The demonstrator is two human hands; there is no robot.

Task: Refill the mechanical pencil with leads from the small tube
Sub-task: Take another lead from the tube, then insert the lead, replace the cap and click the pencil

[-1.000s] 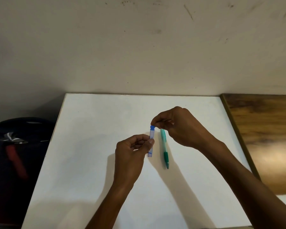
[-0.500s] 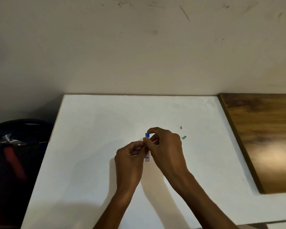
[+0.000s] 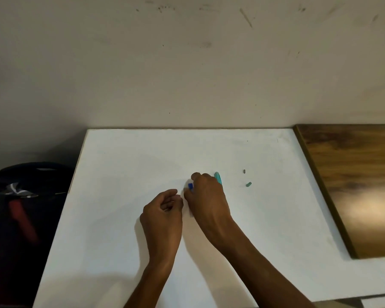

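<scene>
two small loose pieces lie on the white table [image 3: 125,174] to the right of the hands, a grey one [image 3: 244,171] farther back and a teal one [image 3: 248,184] nearer, apart from each other and from the hands. a dark bag [image 3: 20,207] sits off the table's left edge, and a wooden surface [image 3: 353,185] adjoins its right edge. the right hand [image 3: 206,201] covers most of the teal mechanical pencil [image 3: 218,177], only one end showing past the knuckles, and its fingers pinch the small tube [image 3: 190,186], whose blue cap peeks out at the fingertips. the left hand [image 3: 162,215] sits just beside it, fingers curled loosely; whether it touches the tube cannot be told. the back and left of the table lie bare up to the wall [image 3: 187,63].
</scene>
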